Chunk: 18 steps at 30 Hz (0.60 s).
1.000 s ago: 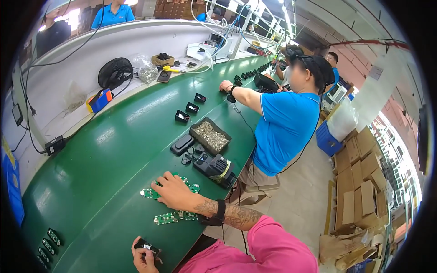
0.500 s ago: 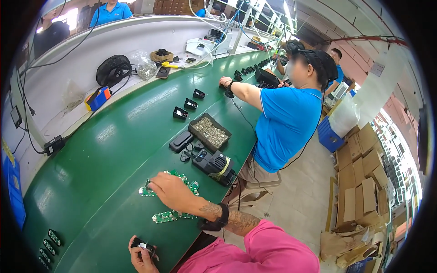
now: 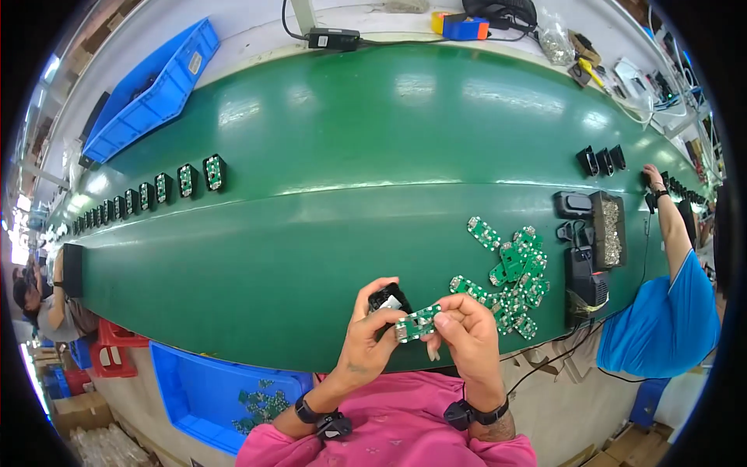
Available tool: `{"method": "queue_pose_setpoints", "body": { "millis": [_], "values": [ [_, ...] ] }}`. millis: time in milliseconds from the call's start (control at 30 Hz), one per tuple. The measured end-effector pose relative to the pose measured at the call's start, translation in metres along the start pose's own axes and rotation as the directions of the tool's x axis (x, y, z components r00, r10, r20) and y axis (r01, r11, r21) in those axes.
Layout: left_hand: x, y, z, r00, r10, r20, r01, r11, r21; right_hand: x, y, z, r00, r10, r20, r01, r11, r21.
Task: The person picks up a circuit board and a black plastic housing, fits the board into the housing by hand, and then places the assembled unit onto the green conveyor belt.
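Observation:
Close to the bench's front edge, my left hand [image 3: 364,346] is closed round a small black plastic housing [image 3: 387,296], open side up with something pale inside. In my right hand [image 3: 472,336], thumb and fingers pinch one end of a green circuit board [image 3: 417,324]. The board is tilted just in front of the housing, and its far end lies by my left thumb. Whether board and housing touch, I cannot tell. Right of my hands, a loose heap of similar green boards [image 3: 510,276] lies on the green bench top [image 3: 311,257].
Black housings fitted with boards [image 3: 187,180] stand in a row at left. A blue bin [image 3: 152,101] sits behind them; another blue bin [image 3: 187,389] with boards is below the bench edge. At right are a tray of small metal parts [image 3: 611,233], a black device [image 3: 585,284] and a co-worker's arm [image 3: 675,226].
My view has swung left. The right hand has come from the board heap to beside the left hand, now with a board in its fingers. My left hand still holds the housing.

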<state>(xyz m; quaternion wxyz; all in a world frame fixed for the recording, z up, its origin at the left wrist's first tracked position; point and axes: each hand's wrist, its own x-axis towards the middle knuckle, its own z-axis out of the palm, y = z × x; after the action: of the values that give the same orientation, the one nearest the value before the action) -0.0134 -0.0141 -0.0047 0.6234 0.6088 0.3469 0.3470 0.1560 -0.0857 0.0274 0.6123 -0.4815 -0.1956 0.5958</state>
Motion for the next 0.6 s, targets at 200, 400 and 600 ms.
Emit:
{"method": "queue_pose_setpoints", "body": {
  "millis": [200,400,600],
  "values": [
    [0.003,-0.002,-0.006,0.985,0.168,0.042,-0.173,0.937,0.303,0.004,-0.001,0.012,0.996,-0.025,-0.082,0.007,0.978,-0.207],
    [0.009,0.01,0.001,1.0,0.015,0.024,-0.016,1.0,0.024,0.007,0.008,0.001,0.995,-0.017,-0.1,-0.017,0.944,-0.328],
    [0.011,0.015,0.001,0.987,-0.137,0.086,0.152,0.967,-0.204,0.008,0.011,-0.003,0.99,-0.112,-0.086,0.06,0.886,-0.46]
  ]
}}
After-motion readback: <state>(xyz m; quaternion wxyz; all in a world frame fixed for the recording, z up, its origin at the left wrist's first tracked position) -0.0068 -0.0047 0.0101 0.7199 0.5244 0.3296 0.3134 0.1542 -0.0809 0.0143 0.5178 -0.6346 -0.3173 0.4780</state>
